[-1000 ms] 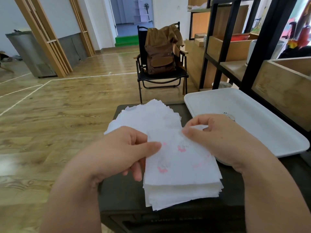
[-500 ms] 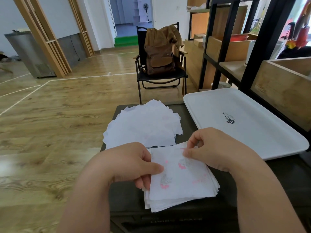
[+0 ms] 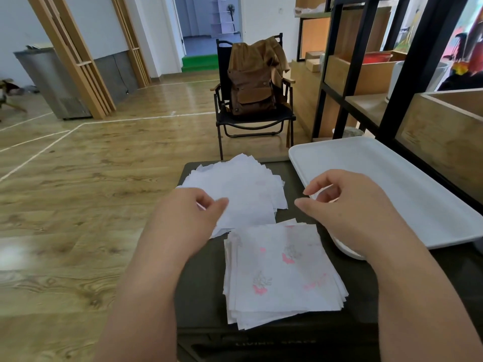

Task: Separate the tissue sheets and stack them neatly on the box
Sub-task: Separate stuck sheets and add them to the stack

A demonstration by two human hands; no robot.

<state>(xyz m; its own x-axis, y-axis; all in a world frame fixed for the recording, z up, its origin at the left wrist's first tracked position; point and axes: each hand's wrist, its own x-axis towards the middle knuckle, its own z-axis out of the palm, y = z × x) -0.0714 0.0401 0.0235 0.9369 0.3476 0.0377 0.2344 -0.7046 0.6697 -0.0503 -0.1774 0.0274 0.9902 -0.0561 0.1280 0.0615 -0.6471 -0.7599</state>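
A squared stack of white tissue sheets with pink prints lies on the near part of the dark box. Beyond it sits a looser, fanned pile of plain white tissue sheets. My left hand hovers at the near-left corner of the far pile, thumb and curled fingers pinching the edge of its top tissue sheet. My right hand floats just right of that pile, its fingers loosely bent and apart, with nothing in them.
A large white tray lies on the box's right side, against a black shelf frame with wooden crates. A black folding chair with a brown backpack stands behind the box. Wooden floor stretches to the left.
The printed stack came down from my hands onto the box. Both hands left it and moved forward to the far pile, and my right hand opened.
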